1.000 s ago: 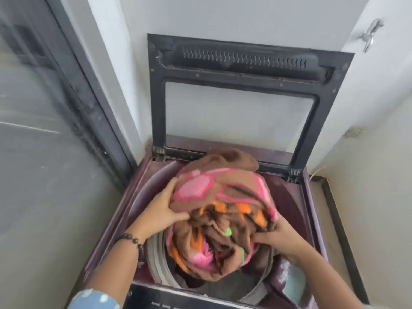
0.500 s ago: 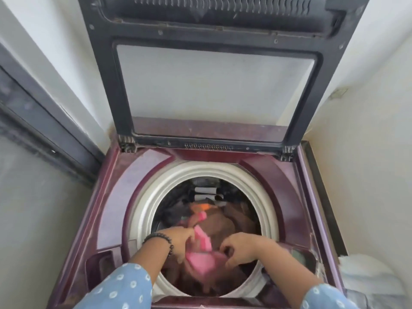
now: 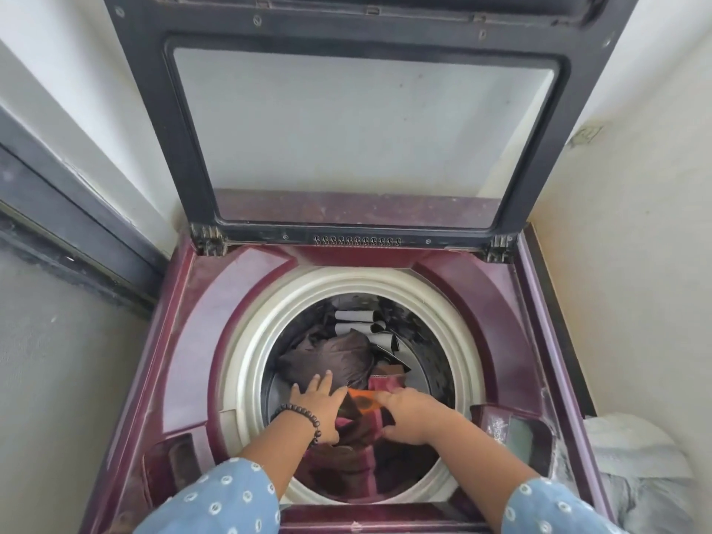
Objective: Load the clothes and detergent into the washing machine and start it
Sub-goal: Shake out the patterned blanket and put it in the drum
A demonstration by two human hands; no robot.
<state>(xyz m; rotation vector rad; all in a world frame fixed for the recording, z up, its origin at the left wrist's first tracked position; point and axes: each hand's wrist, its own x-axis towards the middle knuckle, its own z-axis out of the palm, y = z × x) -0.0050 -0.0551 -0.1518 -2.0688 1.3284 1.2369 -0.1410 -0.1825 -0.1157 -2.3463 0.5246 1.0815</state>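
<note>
Presently, the clothes [image 3: 339, 360] lie inside the drum of the washing machine [image 3: 200, 314], at the lower centre of the frame, with the lid [image 3: 362, 121] propped upright above. The left hand [image 3: 319, 408] is laid flat on the dark brown fabric, fingers spread and straight, so its grip is slack and nothing is clasped. The right hand [image 3: 408, 416] is pressed among the brown, pink and orange cloth; its fingertips are hidden in the folds, so whether anything is gripped cannot be told.

The step in hand is judged to be the settling of the load. It would be done well if the bundle is pushed down evenly and spread round the drum rather than left heaped on the near side, and if loose edges are tucked below the white rim [image 3: 246, 341]. No detergent is seen, and the dispenser recesses at the lower corners appear untouched, so that part is judged still to be done.
</note>
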